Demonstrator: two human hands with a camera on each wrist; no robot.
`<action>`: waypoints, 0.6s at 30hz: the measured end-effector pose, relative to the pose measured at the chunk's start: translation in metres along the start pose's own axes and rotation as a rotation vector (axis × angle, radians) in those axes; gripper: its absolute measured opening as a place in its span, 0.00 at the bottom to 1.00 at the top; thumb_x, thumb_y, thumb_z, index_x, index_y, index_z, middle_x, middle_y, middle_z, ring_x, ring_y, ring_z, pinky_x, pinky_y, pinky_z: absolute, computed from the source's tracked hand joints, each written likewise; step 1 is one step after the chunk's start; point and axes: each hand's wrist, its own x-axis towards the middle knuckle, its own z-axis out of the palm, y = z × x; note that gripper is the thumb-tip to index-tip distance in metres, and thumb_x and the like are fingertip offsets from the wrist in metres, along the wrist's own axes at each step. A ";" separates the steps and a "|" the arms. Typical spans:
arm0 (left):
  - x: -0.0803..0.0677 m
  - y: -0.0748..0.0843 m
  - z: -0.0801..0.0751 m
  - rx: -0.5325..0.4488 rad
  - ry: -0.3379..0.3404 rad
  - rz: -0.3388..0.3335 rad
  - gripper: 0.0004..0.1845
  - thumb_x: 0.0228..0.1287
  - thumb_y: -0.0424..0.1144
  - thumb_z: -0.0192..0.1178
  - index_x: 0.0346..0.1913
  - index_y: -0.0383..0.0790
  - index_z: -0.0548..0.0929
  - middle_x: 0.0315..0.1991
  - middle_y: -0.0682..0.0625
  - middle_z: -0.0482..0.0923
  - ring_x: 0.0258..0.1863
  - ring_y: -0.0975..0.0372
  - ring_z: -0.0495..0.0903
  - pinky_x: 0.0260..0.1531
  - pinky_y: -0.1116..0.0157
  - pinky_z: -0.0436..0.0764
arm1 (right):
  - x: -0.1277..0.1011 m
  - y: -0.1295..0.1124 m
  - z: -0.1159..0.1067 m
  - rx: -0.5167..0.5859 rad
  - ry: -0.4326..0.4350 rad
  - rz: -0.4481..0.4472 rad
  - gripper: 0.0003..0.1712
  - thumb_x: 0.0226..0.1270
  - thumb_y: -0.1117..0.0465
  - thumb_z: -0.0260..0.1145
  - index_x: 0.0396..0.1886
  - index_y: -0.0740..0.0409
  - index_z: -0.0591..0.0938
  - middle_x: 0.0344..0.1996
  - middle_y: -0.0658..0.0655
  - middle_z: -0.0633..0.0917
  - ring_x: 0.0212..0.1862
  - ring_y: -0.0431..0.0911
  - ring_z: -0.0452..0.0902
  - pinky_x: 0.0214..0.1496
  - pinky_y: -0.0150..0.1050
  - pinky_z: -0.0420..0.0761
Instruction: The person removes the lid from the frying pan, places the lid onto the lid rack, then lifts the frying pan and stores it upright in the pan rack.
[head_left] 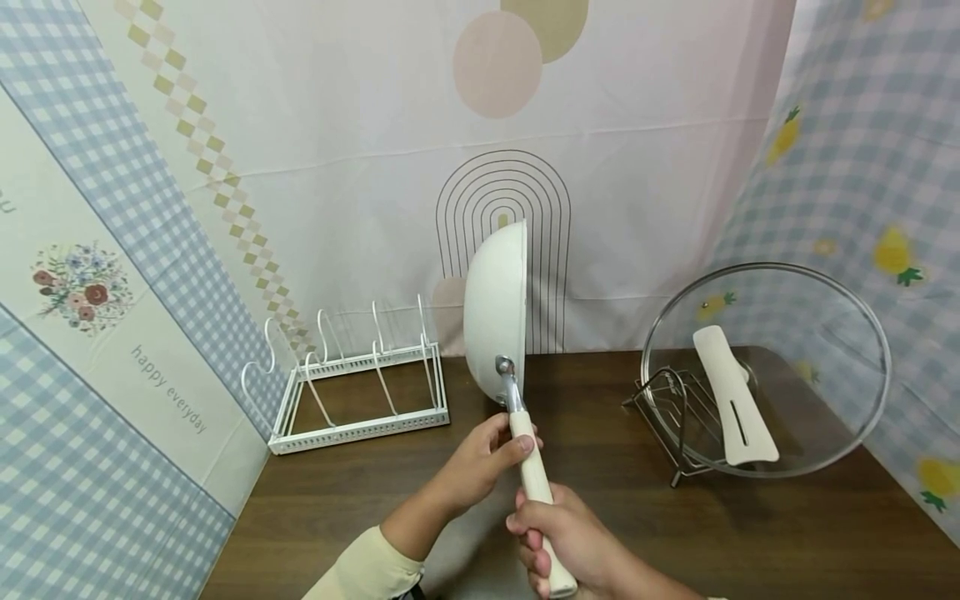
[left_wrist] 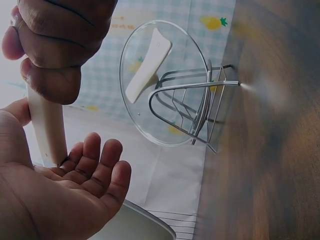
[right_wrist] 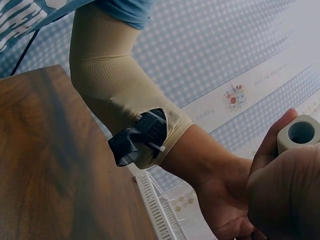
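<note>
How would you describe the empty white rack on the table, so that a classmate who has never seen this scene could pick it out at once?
Start at the dark wooden table and look to its far left corner, against the patterned backdrop. There stands the white wire rack, a low rectangular frame with upright curved dividers. Unlike the metal stand on the right, which props a glass lid, its slots hold nothing.

Dark wooden table (head_left: 615, 517) bearing white divider rack (head_left: 358, 392) and, seemingly freestanding, wire stand (head_left: 675, 417).
</note>
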 end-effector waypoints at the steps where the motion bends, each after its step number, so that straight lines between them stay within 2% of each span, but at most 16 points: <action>1: 0.000 0.000 0.000 0.002 0.000 0.000 0.23 0.74 0.49 0.57 0.54 0.30 0.78 0.49 0.41 0.82 0.50 0.55 0.80 0.56 0.62 0.76 | 0.000 0.000 0.000 0.002 -0.001 0.000 0.11 0.63 0.71 0.58 0.35 0.54 0.65 0.13 0.42 0.71 0.12 0.32 0.68 0.13 0.29 0.73; 9: -0.001 0.003 -0.002 0.037 0.001 -0.011 0.23 0.73 0.50 0.58 0.55 0.31 0.79 0.50 0.34 0.81 0.48 0.60 0.80 0.53 0.62 0.78 | -0.001 -0.002 0.000 0.027 -0.028 -0.002 0.11 0.63 0.71 0.58 0.36 0.54 0.66 0.14 0.42 0.72 0.13 0.32 0.69 0.14 0.29 0.73; 18: -0.002 0.009 -0.003 0.067 0.009 -0.016 0.23 0.74 0.51 0.58 0.55 0.32 0.79 0.48 0.41 0.82 0.47 0.60 0.81 0.50 0.62 0.79 | -0.003 -0.006 0.002 0.037 -0.027 -0.004 0.11 0.62 0.71 0.59 0.36 0.54 0.66 0.14 0.43 0.72 0.12 0.32 0.69 0.13 0.29 0.74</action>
